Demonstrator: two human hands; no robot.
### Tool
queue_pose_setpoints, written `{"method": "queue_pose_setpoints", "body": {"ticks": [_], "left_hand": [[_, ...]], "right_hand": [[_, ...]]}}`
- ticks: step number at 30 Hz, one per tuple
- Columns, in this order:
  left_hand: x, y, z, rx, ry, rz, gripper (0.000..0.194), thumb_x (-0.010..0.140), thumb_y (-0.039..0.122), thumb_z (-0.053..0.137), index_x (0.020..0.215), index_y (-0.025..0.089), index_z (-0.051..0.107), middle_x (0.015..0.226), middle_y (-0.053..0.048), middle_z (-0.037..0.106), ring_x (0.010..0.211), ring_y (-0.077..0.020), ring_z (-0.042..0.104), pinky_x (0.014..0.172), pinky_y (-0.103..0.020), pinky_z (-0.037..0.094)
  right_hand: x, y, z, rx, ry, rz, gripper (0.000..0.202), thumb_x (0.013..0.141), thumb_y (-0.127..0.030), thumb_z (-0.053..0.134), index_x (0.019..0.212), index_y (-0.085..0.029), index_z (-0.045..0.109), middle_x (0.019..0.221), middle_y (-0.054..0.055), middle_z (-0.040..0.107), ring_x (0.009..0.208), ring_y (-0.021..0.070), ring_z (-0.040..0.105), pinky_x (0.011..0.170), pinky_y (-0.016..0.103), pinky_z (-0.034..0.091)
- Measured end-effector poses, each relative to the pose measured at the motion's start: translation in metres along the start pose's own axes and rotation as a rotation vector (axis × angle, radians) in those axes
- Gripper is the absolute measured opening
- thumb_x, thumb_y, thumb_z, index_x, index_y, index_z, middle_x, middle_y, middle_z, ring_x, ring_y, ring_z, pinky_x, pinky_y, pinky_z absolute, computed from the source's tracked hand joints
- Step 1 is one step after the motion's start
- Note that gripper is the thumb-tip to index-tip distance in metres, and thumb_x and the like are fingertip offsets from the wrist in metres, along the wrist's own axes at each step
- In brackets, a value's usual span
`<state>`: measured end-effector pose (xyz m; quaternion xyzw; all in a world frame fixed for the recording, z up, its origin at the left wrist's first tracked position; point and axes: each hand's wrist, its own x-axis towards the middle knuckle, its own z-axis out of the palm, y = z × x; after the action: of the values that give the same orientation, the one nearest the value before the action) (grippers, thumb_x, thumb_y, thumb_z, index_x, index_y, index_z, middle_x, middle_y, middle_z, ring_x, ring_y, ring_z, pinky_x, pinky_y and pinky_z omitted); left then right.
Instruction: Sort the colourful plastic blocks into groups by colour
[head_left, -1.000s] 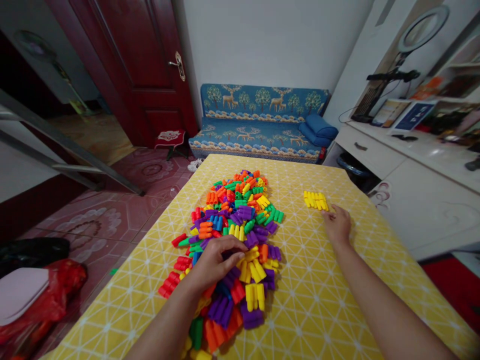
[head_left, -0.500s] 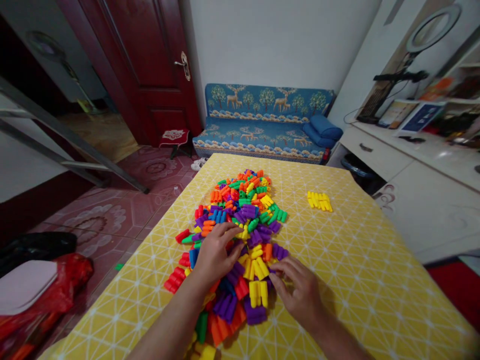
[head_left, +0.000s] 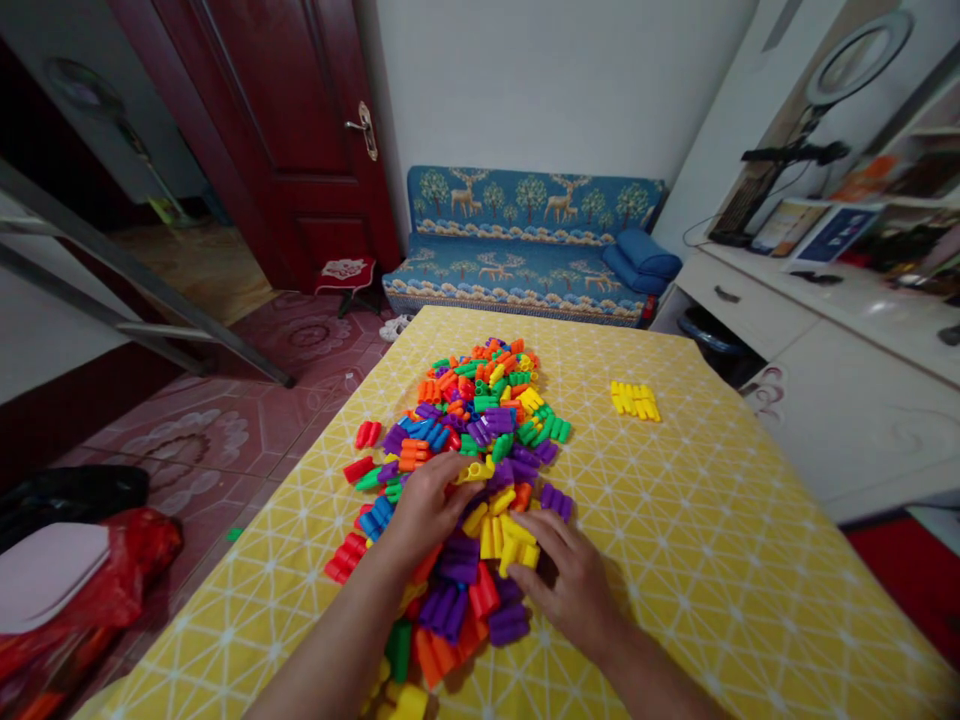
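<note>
A long pile of plastic building blocks (head_left: 487, 420), ribbed pieces in red, orange, green, blue, purple and yellow, runs down the table. My left hand (head_left: 433, 500) is over the pile's middle, its thumb and fingers closed on a yellow block (head_left: 475, 471) whose hollow end shows. My right hand (head_left: 568, 572) comes in from the right, thumb and fingers closed around a yellow block (head_left: 516, 548). More yellow blocks touch or lie beside that one, partly overlapped. Purple blocks (head_left: 446, 608) lie just below the hands.
A small group of yellow blocks (head_left: 635, 400) lies apart at the table's right. The yellow patterned tablecloth (head_left: 675, 560) covers the table. Behind stand a blue sofa (head_left: 525, 260) and a red stool (head_left: 345, 274). A white cabinet (head_left: 847, 410) is at right.
My left hand has picked up a yellow block from the pile. My right hand has moved left and closed on a yellow block. A few red and blue blocks at the pile's left edge have shifted.
</note>
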<state>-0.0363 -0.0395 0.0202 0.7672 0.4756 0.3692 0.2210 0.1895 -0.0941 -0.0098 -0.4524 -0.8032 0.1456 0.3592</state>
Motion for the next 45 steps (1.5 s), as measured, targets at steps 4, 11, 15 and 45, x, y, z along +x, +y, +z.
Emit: {"method": "queue_pose_setpoints", "body": {"ticks": [4,11,15,45], "left_hand": [[-0.003,0.002,0.001,-0.142,0.012,-0.094,0.031,0.089,0.037,0.061,0.113,0.018,0.063,0.103,-0.006,0.071,0.091,-0.0208,0.066,0.08,-0.029,0.051],[-0.004,0.003,0.0,-0.191,-0.01,-0.114,0.035,0.088,0.039,0.061,0.116,0.018,0.065,0.105,-0.007,0.072,0.091,-0.0218,0.067,0.083,-0.031,0.053],[-0.005,0.001,-0.001,-0.173,-0.036,-0.117,0.035,0.088,0.038,0.062,0.116,0.019,0.066,0.103,-0.006,0.073,0.09,-0.0217,0.067,0.084,-0.031,0.053],[-0.003,0.006,-0.003,-0.15,-0.063,-0.158,0.033,0.087,0.035,0.062,0.114,0.019,0.069,0.097,-0.005,0.074,0.084,-0.02,0.067,0.078,-0.027,0.051]], "right_hand": [[0.0,0.01,0.009,0.38,0.106,0.275,0.038,0.088,-0.031,0.057,0.126,-0.027,0.052,0.107,0.006,0.067,0.085,0.0176,0.069,0.071,0.028,0.06],[0.002,0.018,0.013,0.649,0.184,0.457,0.047,0.088,-0.036,0.059,0.13,-0.021,0.045,0.116,0.011,0.064,0.079,0.0173,0.069,0.065,0.028,0.06],[0.001,0.014,0.011,0.513,0.162,0.399,0.053,0.085,-0.037,0.064,0.132,-0.023,0.046,0.08,0.001,0.064,0.059,0.0131,0.06,0.051,0.023,0.053],[0.011,0.054,-0.032,0.312,0.303,0.187,0.018,0.085,-0.023,0.058,0.1,-0.023,0.066,0.098,0.005,0.065,0.088,0.0161,0.064,0.075,0.026,0.054]]}}
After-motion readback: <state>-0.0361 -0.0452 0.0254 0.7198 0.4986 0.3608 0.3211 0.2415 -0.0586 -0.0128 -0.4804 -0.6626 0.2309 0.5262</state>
